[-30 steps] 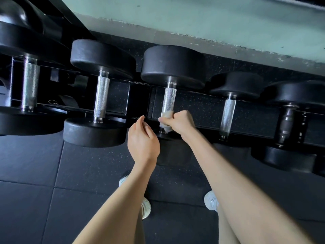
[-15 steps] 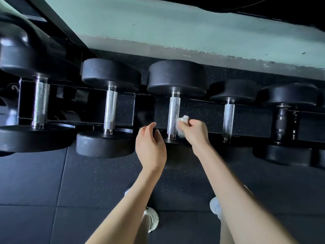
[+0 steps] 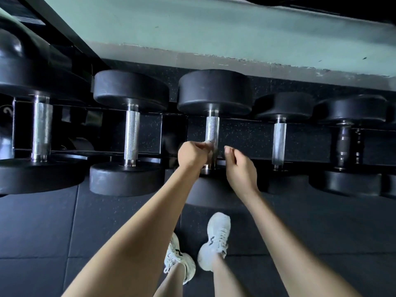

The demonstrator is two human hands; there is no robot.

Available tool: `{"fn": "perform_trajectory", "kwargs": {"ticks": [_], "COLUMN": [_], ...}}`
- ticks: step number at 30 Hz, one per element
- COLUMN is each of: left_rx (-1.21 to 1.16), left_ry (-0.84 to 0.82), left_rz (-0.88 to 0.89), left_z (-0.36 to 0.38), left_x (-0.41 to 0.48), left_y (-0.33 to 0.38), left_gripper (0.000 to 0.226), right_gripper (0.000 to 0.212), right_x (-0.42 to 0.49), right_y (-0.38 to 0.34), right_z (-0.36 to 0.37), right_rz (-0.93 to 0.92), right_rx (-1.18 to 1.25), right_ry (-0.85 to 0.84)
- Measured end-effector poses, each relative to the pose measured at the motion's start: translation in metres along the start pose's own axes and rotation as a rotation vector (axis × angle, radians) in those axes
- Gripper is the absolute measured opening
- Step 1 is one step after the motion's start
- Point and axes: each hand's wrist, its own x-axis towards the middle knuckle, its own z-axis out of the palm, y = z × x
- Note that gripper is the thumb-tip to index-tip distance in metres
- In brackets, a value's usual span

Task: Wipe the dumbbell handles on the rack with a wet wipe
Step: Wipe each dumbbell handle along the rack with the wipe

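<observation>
Dumbbell handles (image 3: 131, 133): steel, bridging rack (image 3: 174, 133) rails, exposed for wiping. Left hand (image 3: 194, 155): at front end of middle handle (image 3: 212, 129), fingers curled, pinching pale scrap, probably wet wipe (image 3: 206, 143). Right hand (image 3: 239, 166): beside it, loosely curled, empty.

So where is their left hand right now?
In the head view, just left of centre: the left hand is curled against the lower end of the middle dumbbell handle, with the right hand just across it.
</observation>
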Motion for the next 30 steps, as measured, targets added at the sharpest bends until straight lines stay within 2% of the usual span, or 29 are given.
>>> {"fn": "perform_trajectory", "kwargs": {"ticks": [2,5,6,9,11,13,15,17,22,26,30], "left_rx": [-0.147,-0.236,-0.272,-0.395,-0.418,-0.204,0.157,0.216,0.044,-0.393,-0.373], "left_ry": [0.013,-0.019,-0.044,-0.16,-0.181,-0.104,-0.044,-0.081,-0.239,-0.28,-0.128], "left_rz": [-0.074,-0.163,-0.187,-0.254,-0.244,-0.167,-0.035,-0.041,-0.031,0.038,0.07], "left_z": [0.0,-0.006,-0.009,-0.015,-0.013,-0.006,0.0,0.003,-0.004,-0.006,0.009], "left_x": [0.005,0.017,0.02,0.025,0.027,0.031,0.033,0.039,0.044,0.057,0.055], "left_y": [-0.003,-0.006,-0.006,-0.01,-0.014,-0.018,-0.019,-0.022,-0.025,-0.01,-0.012], "left_gripper": [0.027,0.012,0.017,0.018,0.019,0.031,0.028,0.031,0.02,0.029,0.029], "right_gripper": [0.045,0.042,0.04,0.044,0.043,0.038,0.036,0.034,0.032,0.046,0.046], "right_x": [-0.001,-0.002,-0.002,-0.002,-0.001,-0.001,-0.001,-0.002,-0.003,-0.001,0.0], "right_y": [0.006,0.012,0.014,0.017,0.017,0.017,0.017,0.016,0.016,0.021,0.022], "right_z": [0.008,0.015,0.017,0.022,0.023,0.023,0.023,0.023,0.023,0.026,0.027], "right_rz": [0.016,-0.006,-0.018,-0.029,-0.039,-0.062,-0.084,-0.086,-0.091,-0.13,-0.121], "right_rx": [-0.023,0.103,0.131,0.14,0.119,0.081,0.053,0.034,0.04,0.07,0.057], "right_ry": [0.04,0.213,0.253,0.296,0.303,0.313,0.322,0.312,0.3,0.313,0.309]}}
